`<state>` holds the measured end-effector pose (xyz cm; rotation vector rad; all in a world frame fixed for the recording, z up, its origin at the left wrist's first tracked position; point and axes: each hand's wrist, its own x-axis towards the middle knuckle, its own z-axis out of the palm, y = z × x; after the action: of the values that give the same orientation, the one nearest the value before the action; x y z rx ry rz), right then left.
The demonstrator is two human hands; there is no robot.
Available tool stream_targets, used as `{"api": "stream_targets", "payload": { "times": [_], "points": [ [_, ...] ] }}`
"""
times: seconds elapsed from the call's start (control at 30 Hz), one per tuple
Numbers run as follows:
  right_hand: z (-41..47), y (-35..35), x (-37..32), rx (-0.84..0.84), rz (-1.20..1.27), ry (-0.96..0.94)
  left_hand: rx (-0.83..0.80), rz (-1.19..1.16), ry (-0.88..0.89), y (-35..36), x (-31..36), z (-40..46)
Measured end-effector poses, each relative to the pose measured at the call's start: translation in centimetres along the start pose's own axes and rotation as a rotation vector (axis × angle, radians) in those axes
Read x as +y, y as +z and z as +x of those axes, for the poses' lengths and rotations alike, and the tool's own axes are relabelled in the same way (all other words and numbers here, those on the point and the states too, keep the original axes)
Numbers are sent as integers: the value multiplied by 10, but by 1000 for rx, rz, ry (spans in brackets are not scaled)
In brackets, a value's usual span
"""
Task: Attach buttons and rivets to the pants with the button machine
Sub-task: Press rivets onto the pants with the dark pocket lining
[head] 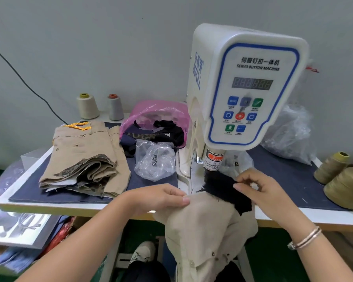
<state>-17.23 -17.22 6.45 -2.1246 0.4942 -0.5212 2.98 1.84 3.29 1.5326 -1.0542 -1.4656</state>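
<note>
Head view: pants (204, 224) pinched between both hands' fingers (183, 198) under button machine (243, 88).

Both forearms bare, no sleeves in view, no gloves. Left hand (163, 197): no rings, no watch, wrist plain. Right hand (261, 192): no rings visible on the fingers that show. Right wrist: stacked bangles (306, 238), thin metal bands, silver with a pinkish-gold tone, sitting close together; small clasp or charm at the lower end, detail too blurred to tell. Fingernails short, unpainted as far as visible. Below the table edge: one shoe (144, 252), light grey-white sneaker with darker markings on top. Dark trouser leg (145, 271) just below the shoe, black or navy, cannot tell which.
</note>
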Motion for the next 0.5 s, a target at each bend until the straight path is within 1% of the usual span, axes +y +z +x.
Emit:
{"api": "stream_targets", "payload": {
  "times": [0.03, 0.07, 0.1, 0.2, 0.27, 0.3, 0.33, 0.4, 0.5],
  "points": [
    [-2, -1, -4, 24, 28, -32, 32, -39, 9, 2, 4, 4],
    [-6, -2, -11, 14, 95, -56, 64, -82, 4, 3, 9, 8],
    [-11, -2, -20, -36, 183, -72, 86, -111, -10, 4, 14, 12],
    [-24, 6, -44, -340, 390, -125, 68, -112, -73, 10, 27, 20],
    [-25, 18, -51, -518, 384, -127, 32, -119, -107, 16, 33, 24],
    [-23, 25, -51, -560, 320, -115, 10, -127, -122, 19, 35, 24],
    [-20, 30, -50, -569, 238, -101, -19, -134, -139, 20, 36, 24],
    [-12, 38, -45, -520, 100, -70, -72, -129, -167, 21, 38, 22],
    [-4, 42, -35, -424, 16, -23, -105, -158, -174, 18, 36, 20]
  ]
}}
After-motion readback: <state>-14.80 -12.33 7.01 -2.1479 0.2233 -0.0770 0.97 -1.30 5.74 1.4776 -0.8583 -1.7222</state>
